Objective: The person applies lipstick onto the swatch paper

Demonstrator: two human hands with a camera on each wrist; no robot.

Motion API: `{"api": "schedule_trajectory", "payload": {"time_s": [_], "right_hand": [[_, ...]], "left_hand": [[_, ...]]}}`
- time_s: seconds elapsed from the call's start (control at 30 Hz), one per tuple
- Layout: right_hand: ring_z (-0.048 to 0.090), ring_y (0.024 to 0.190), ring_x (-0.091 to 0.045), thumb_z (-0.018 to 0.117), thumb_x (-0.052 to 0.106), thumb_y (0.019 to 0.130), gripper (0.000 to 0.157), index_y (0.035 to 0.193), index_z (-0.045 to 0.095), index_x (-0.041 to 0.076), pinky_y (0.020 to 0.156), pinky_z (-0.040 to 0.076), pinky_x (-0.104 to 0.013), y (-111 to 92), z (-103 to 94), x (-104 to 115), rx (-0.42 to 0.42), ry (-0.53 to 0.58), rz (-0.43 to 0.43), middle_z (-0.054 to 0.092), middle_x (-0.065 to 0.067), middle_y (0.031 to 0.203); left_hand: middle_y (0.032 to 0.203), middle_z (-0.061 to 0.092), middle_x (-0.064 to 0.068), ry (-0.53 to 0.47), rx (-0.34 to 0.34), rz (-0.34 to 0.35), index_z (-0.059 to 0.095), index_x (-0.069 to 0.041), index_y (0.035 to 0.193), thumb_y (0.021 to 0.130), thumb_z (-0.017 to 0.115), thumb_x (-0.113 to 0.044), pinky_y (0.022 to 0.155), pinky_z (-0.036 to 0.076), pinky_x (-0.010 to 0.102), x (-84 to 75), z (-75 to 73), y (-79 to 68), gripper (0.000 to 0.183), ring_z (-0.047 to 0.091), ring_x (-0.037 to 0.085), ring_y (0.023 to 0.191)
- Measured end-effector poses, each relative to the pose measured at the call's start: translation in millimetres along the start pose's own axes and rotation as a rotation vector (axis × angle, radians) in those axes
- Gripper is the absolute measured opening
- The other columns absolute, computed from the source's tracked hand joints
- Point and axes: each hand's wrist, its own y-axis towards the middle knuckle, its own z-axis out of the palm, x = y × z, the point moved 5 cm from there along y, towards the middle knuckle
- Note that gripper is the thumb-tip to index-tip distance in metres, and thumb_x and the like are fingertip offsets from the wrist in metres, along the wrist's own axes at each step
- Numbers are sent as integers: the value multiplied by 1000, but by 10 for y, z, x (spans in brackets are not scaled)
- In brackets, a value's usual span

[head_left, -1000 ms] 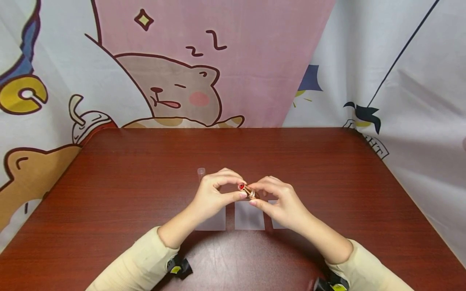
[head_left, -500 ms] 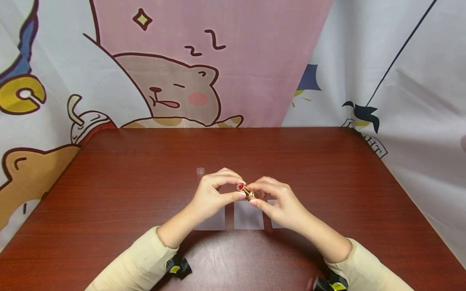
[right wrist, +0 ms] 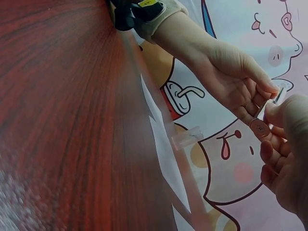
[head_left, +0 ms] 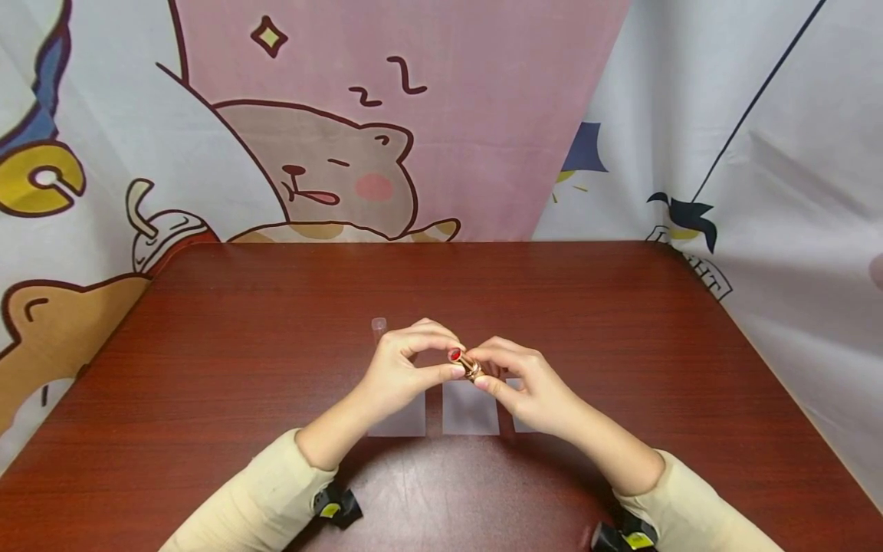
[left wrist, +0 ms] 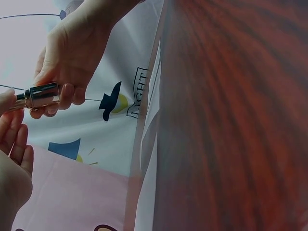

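A gold lipstick (head_left: 471, 365) with a red tip is held above the table between both hands, its red end facing up and to the left. My left hand (head_left: 403, 366) pinches the tube near the red end with thumb and fingers. At the other end, the thumb and fingers of my right hand (head_left: 527, 383) grip the base. The left wrist view shows the shiny base (left wrist: 43, 95) against the right hand's fingers. In the right wrist view, the round bottom of the base (right wrist: 260, 127) faces the camera, and the thumb partly covers the tube.
A clear cap (head_left: 379, 326) stands on the table (head_left: 276, 307) behind my left hand, partly hidden by it. White paper squares lie in a row beneath the hands, the middle one (head_left: 471, 410) most visible. A printed curtain (head_left: 483, 115) hangs behind the table.
My right hand has turned slightly at the lipstick's base, its knuckles shifting a little left. The left hand keeps its hold almost unmoved. The red tip stays inside the tube's mouth.
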Motion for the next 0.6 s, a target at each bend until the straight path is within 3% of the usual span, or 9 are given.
{"api": "schedule_trajectory", "payload": {"time_s": [0.37, 0.6], "right_hand": [[50, 73, -12, 64, -3, 88, 27, 113, 65, 8, 63, 45, -24, -3, 12, -25, 51, 34, 3, 61, -1, 93], [53, 76, -14, 62, -10, 86, 31, 113, 64, 5, 63, 46, -26, -13, 22, -47, 91, 100, 23, 61, -3, 97]], "left_hand": [[89, 67, 8, -5, 8, -9, 73, 2, 91, 74, 79, 5, 80, 51, 34, 8, 4, -7, 19, 60, 21, 89], [90, 67, 9, -25, 14, 10, 72, 3, 92, 74, 78, 7, 79, 52, 34, 1, 8, -8, 19, 60, 22, 89]]}}
